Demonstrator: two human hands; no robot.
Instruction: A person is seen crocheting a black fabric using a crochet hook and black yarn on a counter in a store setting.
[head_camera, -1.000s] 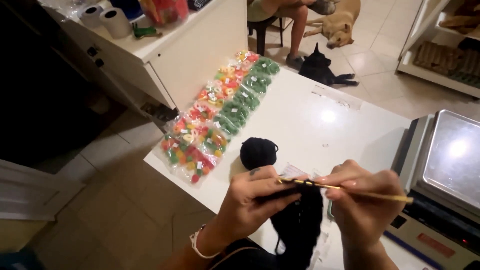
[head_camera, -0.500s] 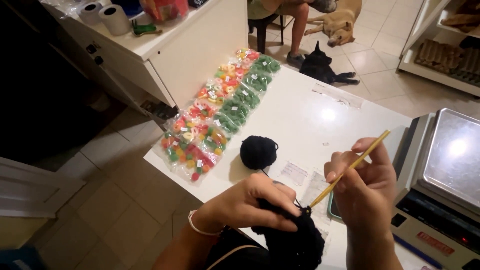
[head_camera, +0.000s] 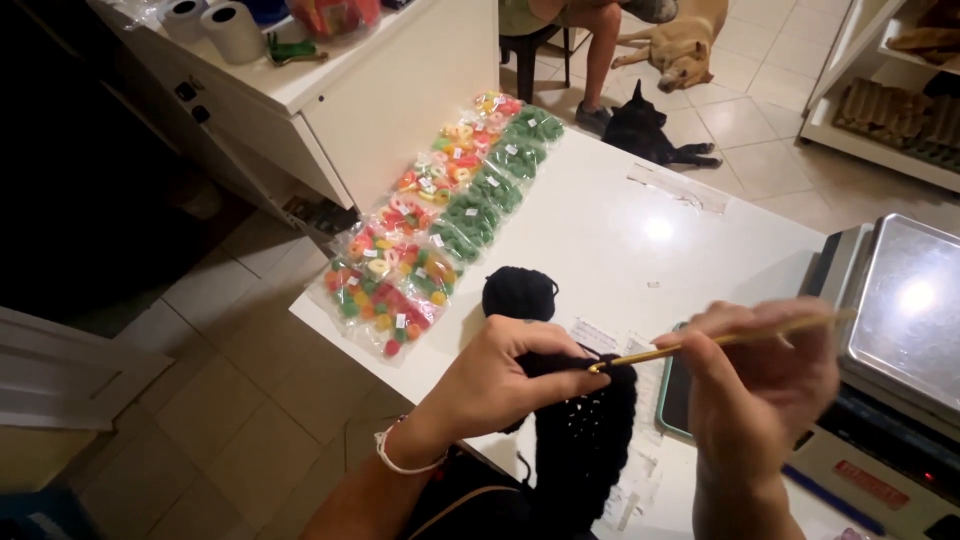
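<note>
My left hand (head_camera: 500, 375) pinches the black crochet piece (head_camera: 585, 440), my right hand (head_camera: 760, 385) grips the hook (head_camera: 715, 342); a jerk could drop a loop.

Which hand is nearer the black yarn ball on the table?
Left. The left hand sits just below the black yarn ball, pinching the black crochet piece. The right hand, holding the hook, is well off to the ball's right.

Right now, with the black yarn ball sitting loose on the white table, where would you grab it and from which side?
Take the round black yarn ball across its widest middle, coming straight down from above. It sits alone on the white table, clear of the candy bags at its left and the left hand just below. Being soft and round, it probably has no better side; keep the grip wide and light.
</note>
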